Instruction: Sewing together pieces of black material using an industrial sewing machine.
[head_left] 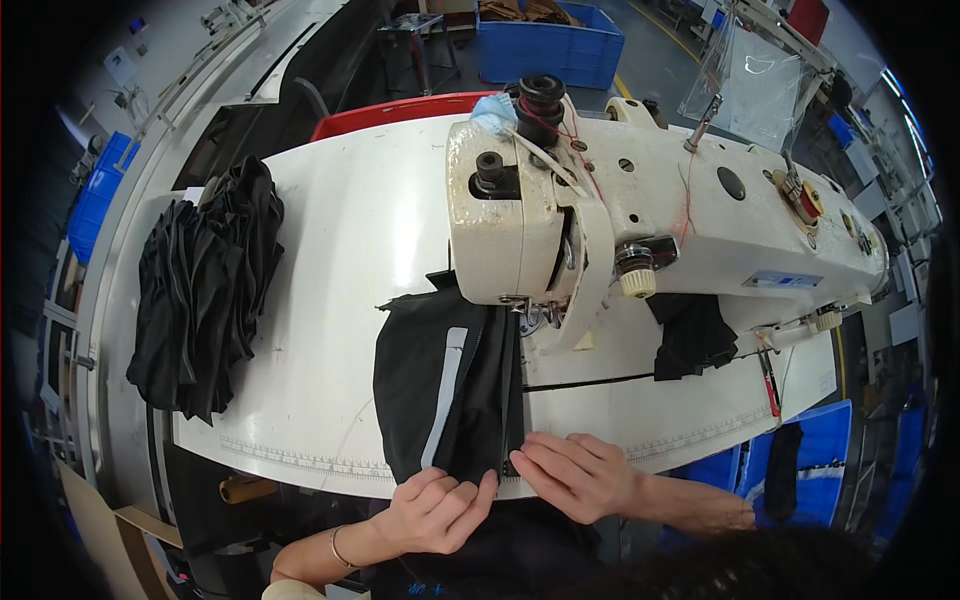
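A black fabric piece point(410, 380) with a light grey strip point(445, 390) and what looks like a zipper along it lies on the white sewing table. Its far end runs under the needle area of a white sewing machine point(505, 245). My left hand point(443, 508) pinches the near edge of the fabric, just below the strip's lower end. At the fabric's right edge, my right hand point(570, 475) has its fingers pressed together on the material. The part of the cloth under the machine head is hidden.
A pile of black fabric pieces point(205, 290) lies at the table's left, and a smaller black bundle point(695, 335) under the machine arm. Red-handled snips point(770, 385) rest at the right. Blue bins point(550, 45) stand beyond the table and below its right edge.
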